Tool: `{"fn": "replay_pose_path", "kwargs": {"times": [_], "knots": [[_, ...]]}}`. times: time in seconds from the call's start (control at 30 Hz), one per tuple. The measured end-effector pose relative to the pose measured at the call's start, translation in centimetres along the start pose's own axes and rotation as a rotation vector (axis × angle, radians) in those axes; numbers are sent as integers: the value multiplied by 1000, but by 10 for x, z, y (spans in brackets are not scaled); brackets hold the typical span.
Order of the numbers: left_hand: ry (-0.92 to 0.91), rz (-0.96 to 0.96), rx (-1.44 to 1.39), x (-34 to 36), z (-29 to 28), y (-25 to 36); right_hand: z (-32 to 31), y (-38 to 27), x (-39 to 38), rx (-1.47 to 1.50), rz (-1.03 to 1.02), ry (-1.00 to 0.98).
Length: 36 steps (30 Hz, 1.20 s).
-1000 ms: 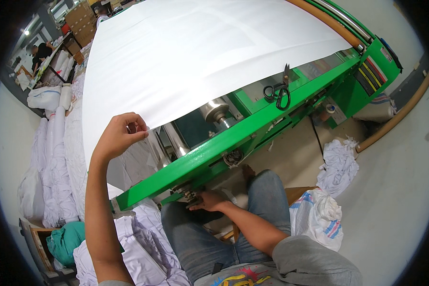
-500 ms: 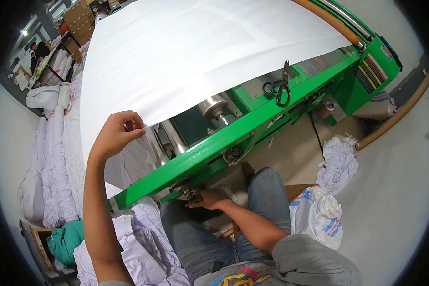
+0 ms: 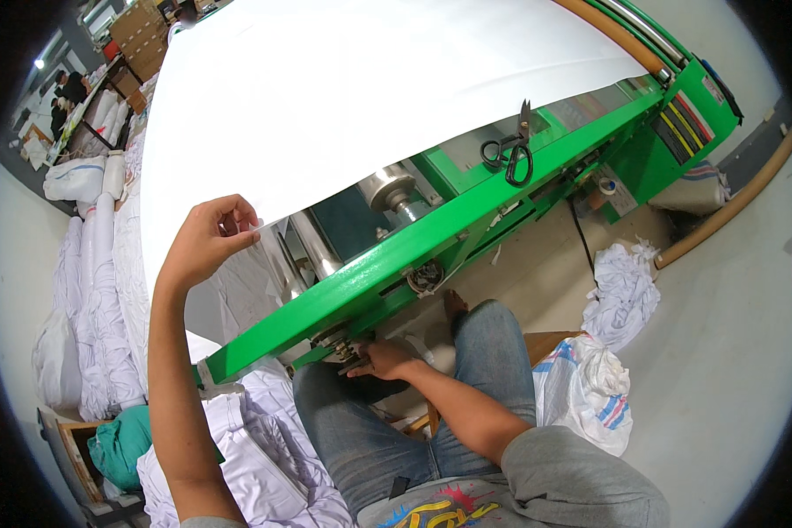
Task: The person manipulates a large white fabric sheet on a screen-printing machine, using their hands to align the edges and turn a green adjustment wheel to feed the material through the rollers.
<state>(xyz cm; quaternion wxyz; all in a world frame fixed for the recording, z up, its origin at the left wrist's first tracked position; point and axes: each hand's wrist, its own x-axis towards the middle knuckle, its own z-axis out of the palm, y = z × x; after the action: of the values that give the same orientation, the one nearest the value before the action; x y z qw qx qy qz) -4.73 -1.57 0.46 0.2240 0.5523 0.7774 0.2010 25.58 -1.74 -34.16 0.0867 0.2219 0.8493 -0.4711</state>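
My left hand pinches the near edge of a large white sheet spread over a green machine, beside upright-looking steel cylinders. My right hand is low under the front rail, fingers closed on a metal fitting, perhaps a knob or handle; its exact shape is hard to make out. Black scissors lie open on the green frame, right of my hands. A larger steel roller end shows below the sheet's edge.
Bundles of white fabric line the left, with a green bundle. White cloth, a striped sack and a long cardboard tube lie right. A brown roll sits along the machine. A co-worker is at a far table.
The view has shifted slightly, so the machine, sheet and scissors appear a little higher and further left. Both hands keep much the same grip and place on the machine.
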Motion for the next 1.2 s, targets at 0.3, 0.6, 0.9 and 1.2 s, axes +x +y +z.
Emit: {"fn": "replay_pose_path", "kwargs": {"times": [0.3, 0.6, 0.9, 1.2], "knots": [[28, 49, -62, 1, 6, -10, -8, -5, 1, -17, 17, -80], [1, 47, -45, 0, 5, -5, 4, 5, 4, -35, -30, 55], [10, 75, -32, -1, 2, -7, 28, 30, 16, -61, -38, 45], [1, 49, -50, -3, 3, -8, 15, 20, 12, -29, -17, -18]]}}
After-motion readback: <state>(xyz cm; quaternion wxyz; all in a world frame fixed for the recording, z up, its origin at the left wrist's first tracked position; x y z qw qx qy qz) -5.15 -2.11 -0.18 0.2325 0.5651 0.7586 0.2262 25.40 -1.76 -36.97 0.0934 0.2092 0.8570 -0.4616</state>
